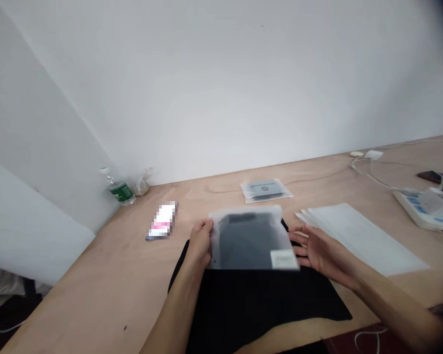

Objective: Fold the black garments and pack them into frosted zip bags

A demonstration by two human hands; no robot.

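A frosted clear bag with a folded dark item inside and a white label at its lower right is held up over a black cloth. My left hand grips the bag's left edge between thumb and fingers. Beside the right edge, my right hand has its fingers spread, with the fingertips near or touching the bag. The black cloth lies spread on the wooden table, partly hidden by the bag and my left forearm.
Behind is a smaller packaged item. Translucent bags lie stacked at right, near a power strip with cables. A phone, a green-labelled bottle and a small knotted bag are at left.
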